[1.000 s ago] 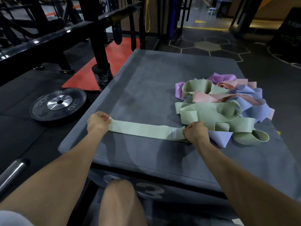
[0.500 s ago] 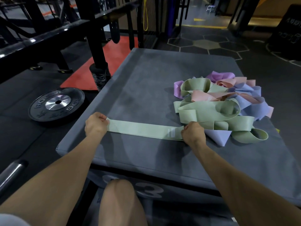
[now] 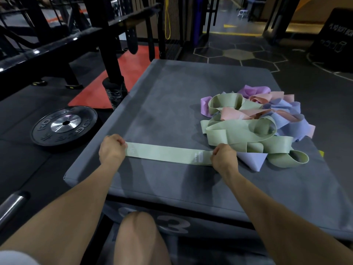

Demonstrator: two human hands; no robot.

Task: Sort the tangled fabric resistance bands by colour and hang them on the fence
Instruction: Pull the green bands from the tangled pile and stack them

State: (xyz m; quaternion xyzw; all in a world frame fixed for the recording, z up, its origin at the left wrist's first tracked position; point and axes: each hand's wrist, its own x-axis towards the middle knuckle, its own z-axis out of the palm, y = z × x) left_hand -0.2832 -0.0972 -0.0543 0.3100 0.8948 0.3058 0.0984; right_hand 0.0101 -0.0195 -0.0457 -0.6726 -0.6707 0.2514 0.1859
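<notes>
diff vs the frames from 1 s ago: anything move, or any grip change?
Nothing visibly changed. Left hand and right hand each keep their grip on an end of the green band, flat on the grey pad. The tangled pile and weight plate stay put.

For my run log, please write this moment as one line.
phase: sorting | left hand: grips green band end | right hand: grips other end | band: flat on grey pad | pile: tangled
</notes>
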